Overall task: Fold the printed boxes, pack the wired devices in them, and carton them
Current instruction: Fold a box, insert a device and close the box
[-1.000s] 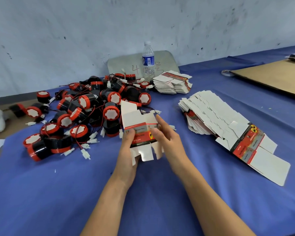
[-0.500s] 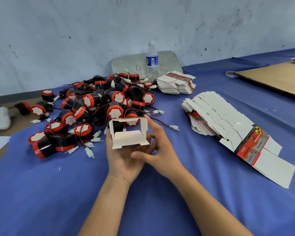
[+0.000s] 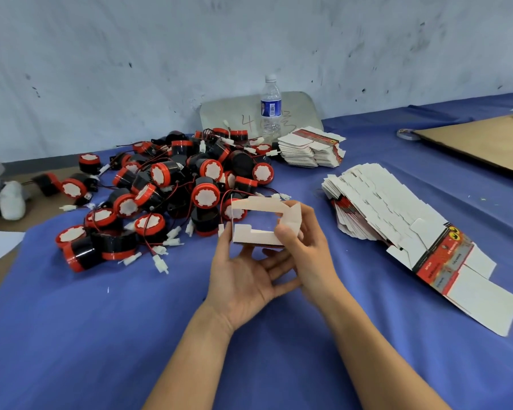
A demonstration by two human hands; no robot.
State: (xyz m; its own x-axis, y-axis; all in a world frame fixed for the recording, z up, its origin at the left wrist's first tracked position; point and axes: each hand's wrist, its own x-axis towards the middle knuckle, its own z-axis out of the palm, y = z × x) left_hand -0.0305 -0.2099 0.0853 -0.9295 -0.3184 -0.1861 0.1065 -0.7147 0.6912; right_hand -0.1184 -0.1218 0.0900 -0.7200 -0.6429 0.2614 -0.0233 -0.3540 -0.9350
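A small printed box, opened into a tube with its white inside facing me, sits between both hands above the blue cloth. My left hand cradles it from below, palm up, thumb on its left edge. My right hand pinches the right end flap, thumb on the front panel and fingers curled behind. A pile of black and red wired devices with white connectors lies just beyond and to the left. A fanned stack of flat printed boxes lies to the right, a smaller stack further back.
A water bottle stands against the wall before a grey board. A flat brown cardboard sheet lies at the far right with a tape roll beside it. Blue cloth covers the table; a white object sits far left.
The flat box was opened into a tube and turned so its white inside faces me. My right hand moved onto the right end flap; the left hand shifted under the box.
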